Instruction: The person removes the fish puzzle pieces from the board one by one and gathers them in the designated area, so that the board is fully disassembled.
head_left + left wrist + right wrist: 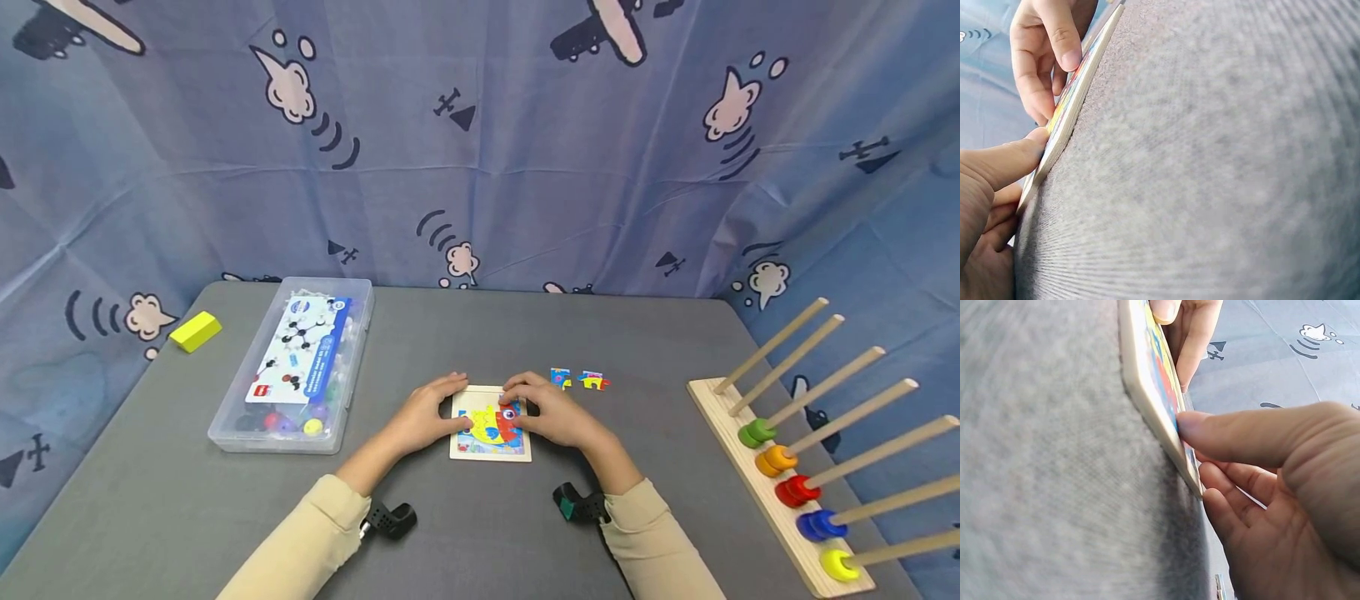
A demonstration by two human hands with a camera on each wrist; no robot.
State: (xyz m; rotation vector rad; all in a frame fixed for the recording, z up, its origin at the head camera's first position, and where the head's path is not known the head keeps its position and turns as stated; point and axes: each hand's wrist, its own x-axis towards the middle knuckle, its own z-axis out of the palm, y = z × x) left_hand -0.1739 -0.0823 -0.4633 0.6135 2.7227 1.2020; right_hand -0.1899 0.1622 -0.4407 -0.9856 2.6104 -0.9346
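Observation:
A small wooden jigsaw puzzle [489, 457] with a pale frame and a yellow and red fish picture lies on the grey table between both hands. The left hand [426, 417] holds its left side, thumb on the picture and fingers along the edge and upper corner. From the other side the right hand [553, 412] grips it, its thumb on the picture by the red fish head and its fingers around the upper right. In the left wrist view the puzzle's pale edge [1063, 134] runs flat along the cloth. Two loose jigsaw pieces, one blue [560, 377] and one red-yellow [594, 381], lie beyond the right hand.
At left stands a clear plastic case [281, 446] of molecule-model parts, with a yellow block [196, 332] beyond it. A wooden peg rack [757, 467] with coloured rings stands at right, its pegs leaning outward. A patterned blue curtain [510, 167] hangs behind the table.

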